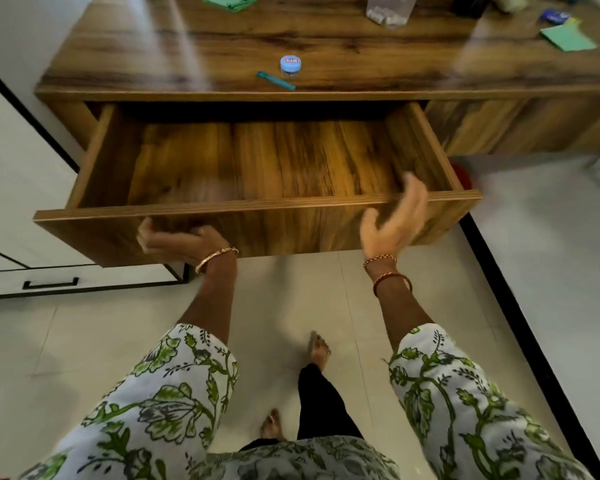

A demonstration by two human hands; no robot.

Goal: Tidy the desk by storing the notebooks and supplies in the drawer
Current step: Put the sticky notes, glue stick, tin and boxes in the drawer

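Right hand (394,216), fingers loose and holding nothing, hovers at the open drawer (257,206) front; the teal pen (275,80) lies beyond it on the worktop (153,57), angled.

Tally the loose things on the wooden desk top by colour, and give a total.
Green flat paper pieces: 2
Teal pen-like stick: 1
Small round blue-lidded jar: 1
Clear plastic container: 1
Blue packet: 1
Total: 6, not counting blurred things at the far edge.
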